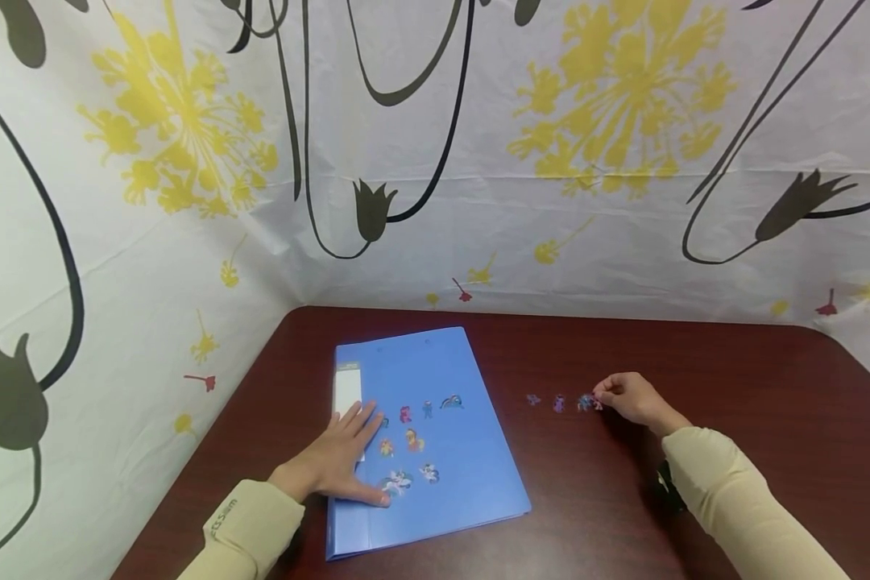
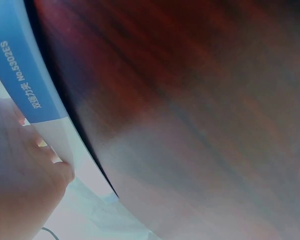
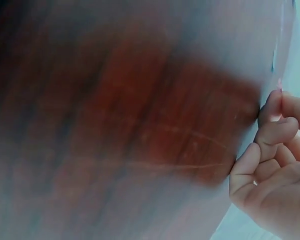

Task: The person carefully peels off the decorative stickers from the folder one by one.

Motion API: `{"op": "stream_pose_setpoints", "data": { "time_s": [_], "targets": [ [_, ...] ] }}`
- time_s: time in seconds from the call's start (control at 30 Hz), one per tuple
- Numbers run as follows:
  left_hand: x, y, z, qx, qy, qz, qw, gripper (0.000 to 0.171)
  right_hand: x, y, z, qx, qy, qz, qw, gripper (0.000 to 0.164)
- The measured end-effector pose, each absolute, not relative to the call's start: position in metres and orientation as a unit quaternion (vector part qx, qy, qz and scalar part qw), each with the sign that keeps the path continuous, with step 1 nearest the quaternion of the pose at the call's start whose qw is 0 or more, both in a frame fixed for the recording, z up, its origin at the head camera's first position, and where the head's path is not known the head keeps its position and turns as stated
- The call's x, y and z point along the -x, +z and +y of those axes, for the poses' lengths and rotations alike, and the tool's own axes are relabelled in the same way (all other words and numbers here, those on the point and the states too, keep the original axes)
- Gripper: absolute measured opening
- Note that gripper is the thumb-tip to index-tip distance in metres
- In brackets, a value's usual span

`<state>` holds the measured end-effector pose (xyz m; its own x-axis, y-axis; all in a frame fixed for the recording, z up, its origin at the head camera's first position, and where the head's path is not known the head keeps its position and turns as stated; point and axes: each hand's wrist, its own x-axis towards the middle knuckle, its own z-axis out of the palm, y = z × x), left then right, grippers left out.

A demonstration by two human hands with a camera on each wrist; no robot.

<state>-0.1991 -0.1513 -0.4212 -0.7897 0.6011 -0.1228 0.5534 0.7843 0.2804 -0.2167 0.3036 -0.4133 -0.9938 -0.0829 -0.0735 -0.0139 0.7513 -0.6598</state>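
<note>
A blue folder lies on the table, with several small cartoon pony stickers on its cover, among them an orange pony sticker and a white pony sticker. My left hand rests spread on the folder's left part, partly covering its white label. To the folder's right, my right hand pinches a small pink pony sticker between thumb and forefinger, low at the tabletop. In the right wrist view only a pink tip of it shows above the fingertips.
Left of my right hand, a blue pony sticker, a purple one and a smaller purplish one lie in a row on the dark wooden table. A patterned white sheet hangs behind the table and along its left side.
</note>
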Motion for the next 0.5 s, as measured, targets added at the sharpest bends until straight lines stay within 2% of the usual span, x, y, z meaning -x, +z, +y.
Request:
{"op": "stream_pose_setpoints", "data": {
  "time_s": [0.27, 0.5],
  "targets": [
    [0.1991, -0.4217, -0.1508, -0.31, 0.12, 0.938, 0.101, 0.115, 0.2171, -0.4135, 0.2983, 0.041, -0.307, 0.951, 0.024, 0.008],
    [0.1988, -0.4216, -0.1507, -0.309, 0.116, 0.938, 0.102, 0.114, 0.2172, -0.4152, 0.2997, 0.039, -0.297, 0.954, 0.016, 0.009]
  ]
}}
